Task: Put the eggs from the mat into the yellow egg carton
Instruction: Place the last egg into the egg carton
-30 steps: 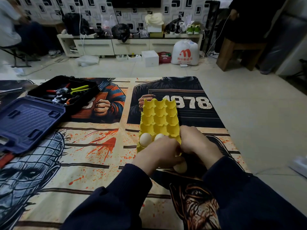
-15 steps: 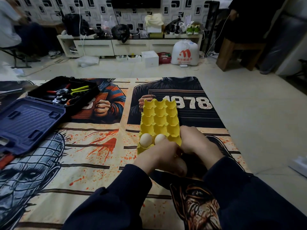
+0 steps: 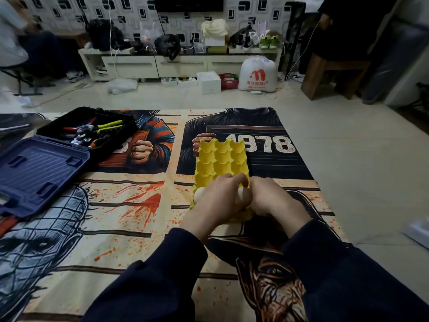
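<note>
Left hand point(image 3: 220, 201) curled over near row of yellow egg carton point(image 3: 221, 159), fingers closed round an egg point(image 3: 245, 197) at the near right cup; seating in the cup not confirmed, view blocked by knuckles. Right hand point(image 3: 271, 197) pressed against carton's near right edge, fingers tucked out of sight; grip on anything cannot be told. Second egg point(image 3: 199, 193) seated in near left cup, partly hidden by left hand. Far cups bare. Carton flat on printed mat point(image 3: 130, 205); no loose eggs visible on it. Open blue toolcase point(image 3: 44, 168) well apart, left.

Risks, as judgement: egg released off-centre, rolling off a cup ridge; excess squeeze cracking shell; light carton shifting if right hand lifts early
</note>
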Action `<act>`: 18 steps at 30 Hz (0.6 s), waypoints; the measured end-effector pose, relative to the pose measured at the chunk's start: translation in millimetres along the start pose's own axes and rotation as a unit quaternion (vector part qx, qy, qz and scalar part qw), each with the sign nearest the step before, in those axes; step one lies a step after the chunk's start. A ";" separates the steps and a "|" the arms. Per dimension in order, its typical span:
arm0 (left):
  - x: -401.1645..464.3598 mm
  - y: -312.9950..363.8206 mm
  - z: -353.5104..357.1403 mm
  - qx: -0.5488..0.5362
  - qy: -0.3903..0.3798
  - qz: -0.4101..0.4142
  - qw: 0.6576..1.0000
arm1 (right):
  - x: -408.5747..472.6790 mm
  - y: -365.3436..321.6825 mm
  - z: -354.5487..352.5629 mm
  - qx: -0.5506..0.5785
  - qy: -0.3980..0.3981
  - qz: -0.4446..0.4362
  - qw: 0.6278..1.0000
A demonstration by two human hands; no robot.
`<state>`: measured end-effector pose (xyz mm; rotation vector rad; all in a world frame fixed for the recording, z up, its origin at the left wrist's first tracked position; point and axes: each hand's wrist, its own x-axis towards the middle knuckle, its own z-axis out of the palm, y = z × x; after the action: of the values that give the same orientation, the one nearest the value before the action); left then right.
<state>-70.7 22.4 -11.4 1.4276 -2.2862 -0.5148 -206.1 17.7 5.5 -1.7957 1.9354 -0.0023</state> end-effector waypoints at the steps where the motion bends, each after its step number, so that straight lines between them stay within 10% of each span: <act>1: 0.9 0.2 3.5 0.007 -0.001 -0.004 1.000 | -0.2 0.4 0.2 0.001 0.000 0.002 1.000; 18: 6.5 -18.2 24.2 0.104 0.043 0.028 0.993 | 2.2 -0.4 3.0 -0.011 0.002 -0.002 1.000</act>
<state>-71.8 11.4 -40.3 1.4457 -2.3578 -0.1970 -204.7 16.6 2.3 -1.8147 1.9413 0.0140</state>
